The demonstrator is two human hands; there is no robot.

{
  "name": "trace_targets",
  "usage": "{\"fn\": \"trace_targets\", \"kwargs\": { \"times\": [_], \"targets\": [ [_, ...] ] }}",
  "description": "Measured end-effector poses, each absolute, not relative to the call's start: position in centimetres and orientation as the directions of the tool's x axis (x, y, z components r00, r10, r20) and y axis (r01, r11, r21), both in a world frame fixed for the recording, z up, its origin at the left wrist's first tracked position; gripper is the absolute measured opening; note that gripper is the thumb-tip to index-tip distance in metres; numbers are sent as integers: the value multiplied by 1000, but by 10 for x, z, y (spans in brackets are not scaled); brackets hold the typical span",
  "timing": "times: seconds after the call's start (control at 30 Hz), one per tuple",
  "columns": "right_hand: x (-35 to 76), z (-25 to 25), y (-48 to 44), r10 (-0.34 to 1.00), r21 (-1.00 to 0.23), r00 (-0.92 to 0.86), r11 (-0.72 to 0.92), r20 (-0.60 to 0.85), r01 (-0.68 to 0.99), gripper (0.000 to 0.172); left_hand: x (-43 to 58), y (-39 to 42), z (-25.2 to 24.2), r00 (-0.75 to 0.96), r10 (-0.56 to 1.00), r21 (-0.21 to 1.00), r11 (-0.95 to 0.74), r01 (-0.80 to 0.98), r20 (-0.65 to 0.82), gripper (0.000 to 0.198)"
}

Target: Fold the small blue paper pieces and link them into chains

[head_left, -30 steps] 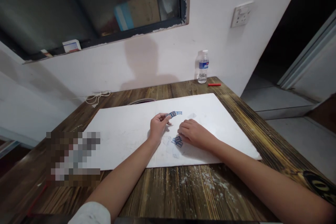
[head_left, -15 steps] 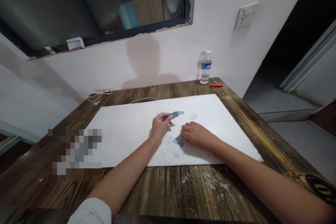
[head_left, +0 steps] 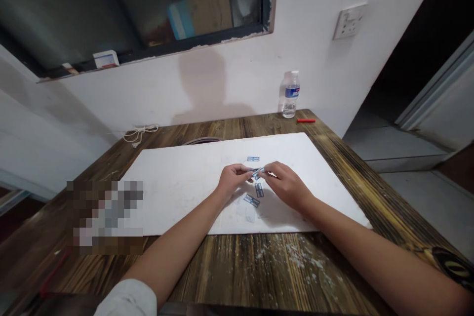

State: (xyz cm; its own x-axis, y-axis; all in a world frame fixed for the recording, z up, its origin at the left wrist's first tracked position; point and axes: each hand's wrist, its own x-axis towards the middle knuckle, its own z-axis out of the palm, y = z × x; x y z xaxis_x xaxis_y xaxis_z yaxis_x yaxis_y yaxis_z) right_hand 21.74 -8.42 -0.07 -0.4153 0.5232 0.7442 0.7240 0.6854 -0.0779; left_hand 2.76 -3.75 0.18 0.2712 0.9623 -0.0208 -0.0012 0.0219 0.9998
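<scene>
My left hand (head_left: 234,178) is closed in a pinch on small flat blue-edged pieces (head_left: 258,173) just above the white board. Thumb and fingers of my right hand (head_left: 288,183) meet at the right end of the same pieces, so both hands touch them. How many pieces are between the fingers I cannot make out. Below the hands lie a blue-and-dark rectangular piece (head_left: 258,190) and a slanted similar piece (head_left: 252,200). Beyond the fingers rests a lighter blue-framed piece (head_left: 253,159).
The white board (head_left: 177,182) lies on a dark wooden table (head_left: 207,276) with white crumbs near its front. Clear film scraps (head_left: 250,215) lie on the board. Behind stand a water bottle (head_left: 291,96) and a red stick (head_left: 306,120); a white cord (head_left: 140,131) lies at back left.
My right hand has left a piece on the board and moved up to the pieces in my left hand. My left hand has come slightly right and nearer.
</scene>
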Motion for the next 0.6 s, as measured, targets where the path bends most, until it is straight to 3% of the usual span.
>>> {"fn": "trace_targets", "kwargs": {
  "times": [0.23, 0.6],
  "targets": [
    [218, 1, -84, 516, -19, -427, 653, 743, 757, 30, 26, -37, 5, 321, 946, 997, 55, -45, -38, 31],
    [215, 3, -84, 482, 64, -535, 699, 694, 713, 22, 25, -35, 3, 343, 939, 995, 46, -83, -15, 33]
  ]
}}
